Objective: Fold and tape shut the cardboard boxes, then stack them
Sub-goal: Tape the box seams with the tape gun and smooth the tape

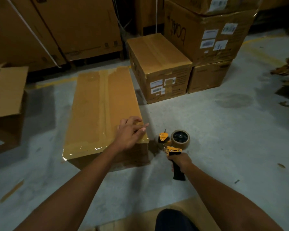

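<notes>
Located the long cardboard box (97, 105) flat on the grey concrete floor (232, 130), left of centre, with top flaps closed and tape along the centre seam and across the near edge. Noted the left hand (130, 134) resting on the near right corner of the box top, fingers relaxed and slightly spread, clasping nothing. Noted the right hand (179, 161) wrapped round the black handle of the tape dispenser (173, 147), with the roll low at the floor just beside that corner.

Recorded a sealed box (158, 64) near the far right corner, backed by stacked labelled cartons (207, 39). Recorded an open-flapped box (5, 97) at the left edge, well apart, with bare floor between. Recorded tall cartons (57, 30) lining the back. Found open floor right of the dispenser, and a flat cardboard sheet (190, 209) at the near edge.
</notes>
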Available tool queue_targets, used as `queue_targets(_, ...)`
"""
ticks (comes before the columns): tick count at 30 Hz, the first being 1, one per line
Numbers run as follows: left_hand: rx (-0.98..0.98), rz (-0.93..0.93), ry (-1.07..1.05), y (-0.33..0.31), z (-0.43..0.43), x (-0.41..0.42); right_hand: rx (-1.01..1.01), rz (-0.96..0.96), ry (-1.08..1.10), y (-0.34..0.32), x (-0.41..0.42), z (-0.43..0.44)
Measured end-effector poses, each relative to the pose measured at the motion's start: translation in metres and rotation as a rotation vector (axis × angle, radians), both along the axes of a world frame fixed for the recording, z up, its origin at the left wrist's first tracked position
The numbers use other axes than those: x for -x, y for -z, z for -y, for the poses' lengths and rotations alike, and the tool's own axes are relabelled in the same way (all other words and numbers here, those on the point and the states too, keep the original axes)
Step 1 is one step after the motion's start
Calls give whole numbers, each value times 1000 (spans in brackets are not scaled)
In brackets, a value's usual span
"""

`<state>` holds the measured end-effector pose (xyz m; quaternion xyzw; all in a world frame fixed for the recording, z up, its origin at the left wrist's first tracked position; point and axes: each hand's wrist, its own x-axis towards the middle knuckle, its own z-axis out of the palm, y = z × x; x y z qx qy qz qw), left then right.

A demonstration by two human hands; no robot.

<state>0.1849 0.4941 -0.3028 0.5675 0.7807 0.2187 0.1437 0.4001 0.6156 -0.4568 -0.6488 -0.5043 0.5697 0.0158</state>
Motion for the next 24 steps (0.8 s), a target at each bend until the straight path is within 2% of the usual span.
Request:
queue_targets(2, -32, 144, -16, -4, -1, 2, -174, 188, -110, -16, 4, 4)
queue_targets(4, -48, 271, -21, -11, -1, 6, -313, 343, -105, -42, 14, 10)
queue_targets(5, -37, 339, -19, -16, 1, 11, -395, 351, -101, -59, 23, 13)
queue_targets(7, 30, 403, 0, -28, 7, 20, -574, 171, -141, -93, 45, 18)
queue_targets(10, 31, 153, 57, -43, 21, 37, -849, -172, -196, -145, 82, 31)
queue_targets(13, -10, -46, 89, -45, 49, 58, -1049, -267, -487, -171, 116, 47)
queue_targets(15, 91, -120, 82, -31, 73, 74, -1101, -242, -761, -168, 130, 53)
queue_targets(17, 147, -187, 101, -9, 90, 85, -1172, -227, -929, -157, 133, 54)
queue_targets(19, 150, -256, 118, 1, 97, 87, -1251, -165, -1039, -153, 132, 52)
queue_targets(24, 210, -445, 166, -1, 98, 83, -1654, -38, -1225, -135, 134, 44)
